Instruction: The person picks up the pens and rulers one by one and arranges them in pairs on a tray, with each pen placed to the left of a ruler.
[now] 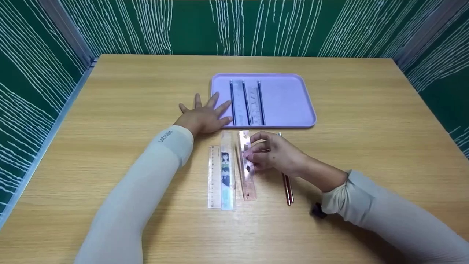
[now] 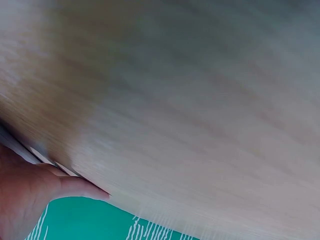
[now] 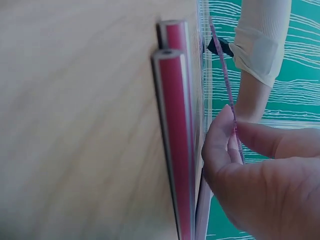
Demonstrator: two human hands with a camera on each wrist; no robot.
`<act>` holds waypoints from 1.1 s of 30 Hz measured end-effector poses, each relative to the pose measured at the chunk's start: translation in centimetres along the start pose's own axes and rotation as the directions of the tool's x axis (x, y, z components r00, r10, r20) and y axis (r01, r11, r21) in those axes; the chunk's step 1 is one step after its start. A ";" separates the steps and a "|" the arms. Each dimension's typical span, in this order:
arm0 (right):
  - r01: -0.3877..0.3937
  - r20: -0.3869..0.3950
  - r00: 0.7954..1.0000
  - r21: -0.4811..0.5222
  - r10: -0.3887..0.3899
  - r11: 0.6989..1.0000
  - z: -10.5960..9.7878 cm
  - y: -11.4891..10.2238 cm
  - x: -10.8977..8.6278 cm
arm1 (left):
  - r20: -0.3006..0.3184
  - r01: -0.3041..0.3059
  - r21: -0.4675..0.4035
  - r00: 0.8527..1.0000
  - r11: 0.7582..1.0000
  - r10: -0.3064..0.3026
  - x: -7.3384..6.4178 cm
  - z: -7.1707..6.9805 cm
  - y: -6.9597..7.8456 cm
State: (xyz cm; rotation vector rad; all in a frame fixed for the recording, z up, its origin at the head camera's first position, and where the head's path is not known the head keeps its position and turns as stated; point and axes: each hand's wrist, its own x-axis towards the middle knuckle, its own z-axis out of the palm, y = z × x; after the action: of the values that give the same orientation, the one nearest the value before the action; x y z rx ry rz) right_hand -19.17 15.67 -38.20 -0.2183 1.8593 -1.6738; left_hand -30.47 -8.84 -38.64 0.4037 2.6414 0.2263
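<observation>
Pink ruler (image 1: 250,189) in the right hand (image 1: 280,154), over the middle of the tabletop (image 1: 121,110), just in front of the purple tray (image 1: 287,99); the right hand's thumb and curled fingers pinch it near its long edge, and the right wrist view shows it tilted to the tabletop; whether its near end touches the wood I cannot tell. The left hand (image 1: 203,118) has its fingers spread wide and has hold of nothing; it rests at the tray's left edge, thumb and forefinger reaching over the rim. In the tray three dark pencils (image 1: 261,102) lie lengthwise, with a clear ruler (image 1: 240,104) and a patterned clear ruler (image 1: 255,106) in the gaps between them; to the left of the pink ruler lie a ruler with cartoon figures (image 1: 227,196) and a narrow clear ruler (image 1: 214,176), side by side; two red pencils (image 1: 288,192) lie together, partly hidden beneath the right hand.
</observation>
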 end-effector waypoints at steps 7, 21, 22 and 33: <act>-0.026 -0.003 1.000 0.021 0.026 0.999 -0.3 -0.1 -0.4 | 0.000 0.004 0.001 1.000 1.000 -0.004 0.1 0.1 0.0; 0.045 -0.074 0.997 0.146 -0.035 0.988 -1.7 -0.2 -0.7 | 0.006 -0.002 0.004 1.000 1.000 0.002 0.0 0.0 0.1; 0.049 -0.073 0.997 0.142 -0.039 0.989 -1.9 -0.1 -0.7 | 0.006 -0.002 0.004 1.000 1.000 0.002 0.0 0.0 0.1; 0.026 -0.091 0.996 0.048 -0.022 0.999 -3.3 0.2 -0.5 | 0.013 0.007 -0.005 1.000 1.000 -0.007 -0.1 -0.1 0.0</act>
State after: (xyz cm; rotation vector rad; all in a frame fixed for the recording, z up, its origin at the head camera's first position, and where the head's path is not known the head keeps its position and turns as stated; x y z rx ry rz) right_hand -20.51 18.75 -38.21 -0.1469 1.8859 -1.7701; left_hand -30.46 -8.82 -38.52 0.3927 2.6285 0.2267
